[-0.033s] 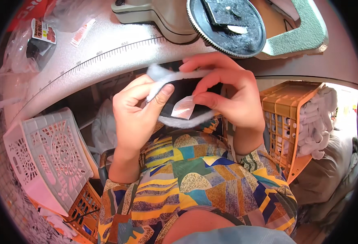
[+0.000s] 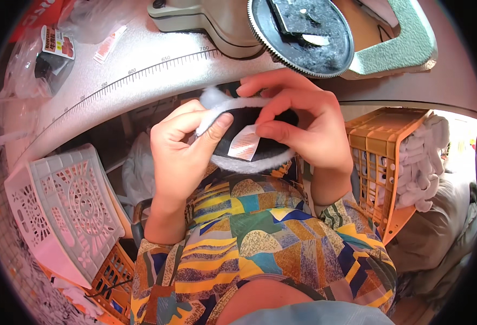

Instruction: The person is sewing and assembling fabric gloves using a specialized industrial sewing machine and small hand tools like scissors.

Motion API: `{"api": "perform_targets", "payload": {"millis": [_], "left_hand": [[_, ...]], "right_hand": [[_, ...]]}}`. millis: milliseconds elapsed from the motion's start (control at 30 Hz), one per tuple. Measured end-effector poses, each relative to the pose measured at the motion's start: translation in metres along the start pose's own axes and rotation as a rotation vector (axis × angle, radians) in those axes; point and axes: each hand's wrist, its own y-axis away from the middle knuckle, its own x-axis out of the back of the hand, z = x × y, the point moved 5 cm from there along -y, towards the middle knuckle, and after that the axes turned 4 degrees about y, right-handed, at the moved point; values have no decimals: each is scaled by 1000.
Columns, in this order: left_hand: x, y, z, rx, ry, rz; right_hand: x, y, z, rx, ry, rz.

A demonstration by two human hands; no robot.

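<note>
Above my lap I hold a fuzzy light-grey piece (image 2: 252,164) with a dark lining (image 2: 244,119), its round mouth facing up. At the left side of the mouth, the thumb and fingers of my left hand (image 2: 181,143) are closed on the rim. A small white printed label (image 2: 244,143) lies against the dark inside. My right hand (image 2: 306,122) pinches the label's upper right corner between thumb and index finger, its other fingers lifted over the far rim. A fluffy tuft (image 2: 215,97) sticks up at the far left of the rim.
Ahead is a pale table (image 2: 157,81) with a curved ruler scale, a machine (image 2: 211,24) and a toothed black disc (image 2: 303,40). Plastic bags (image 2: 22,81) lie at the left. A white crate (image 2: 81,200) stands left, an orange crate (image 2: 376,162) with fuzzy pieces (image 2: 425,162) right.
The mouth of the fuzzy piece is rounder and wider, showing more dark lining. The label faces up more fully. Both hands have hardly moved.
</note>
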Motion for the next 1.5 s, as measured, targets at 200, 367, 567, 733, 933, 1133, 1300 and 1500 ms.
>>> {"api": "perform_targets", "payload": {"millis": [200, 367, 567, 733, 933, 1133, 1300, 1500], "left_hand": [[-2, 0, -3, 49, 29, -77], [-4, 0, -2, 71, 62, -72], [-6, 0, 1, -13, 26, -6], [-6, -1, 2, -137, -39, 60], [-8, -20, 19, -401, -201, 137], [2, -56, 51, -591, -261, 223], [11, -61, 73, -692, -333, 327], [6, -60, 78, -777, -310, 350]], "right_hand": [[-4, -4, 4, -69, 54, -17], [-6, -3, 5, -139, 29, -11], [-7, -3, 3, -270, -93, -3], [-1, -2, 14, -308, -207, 126], [15, -13, 1, -214, -131, 207], [61, -45, 11, 117, 107, 103], [64, -70, -14, 274, -108, 111], [65, -70, -15, 156, -226, 239]]}}
